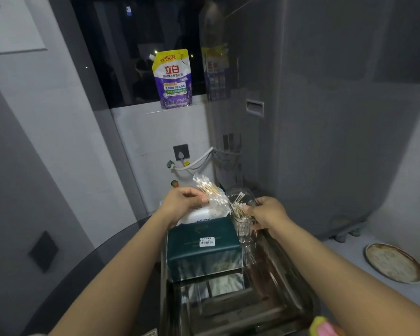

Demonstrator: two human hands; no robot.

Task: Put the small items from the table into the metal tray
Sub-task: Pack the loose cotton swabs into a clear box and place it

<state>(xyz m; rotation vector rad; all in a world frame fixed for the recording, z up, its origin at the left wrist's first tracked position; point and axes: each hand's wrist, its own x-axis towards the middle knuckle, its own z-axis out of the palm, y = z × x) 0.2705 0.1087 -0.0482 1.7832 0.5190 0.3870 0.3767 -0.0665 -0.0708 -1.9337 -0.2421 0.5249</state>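
A shiny metal tray (228, 309) lies low in the middle, on a dark table. In its far end stand a dark green tissue pack (201, 248) and, behind it, a white baby-wipes pack (199, 215). My left hand (182, 202) pinches a clear bag of cotton swabs (210, 192) above the wipes pack. My right hand (264, 212) grips a clear glass cup (243, 214) with cotton swabs in it, at the tray's far right side.
A grey washing machine (325, 117) rises at the right. A purple detergent pouch (172, 80) stands on the window ledge. A round plate (394, 261) lies on the floor at the right. A yellow and pink object (324, 327) shows at the bottom edge.
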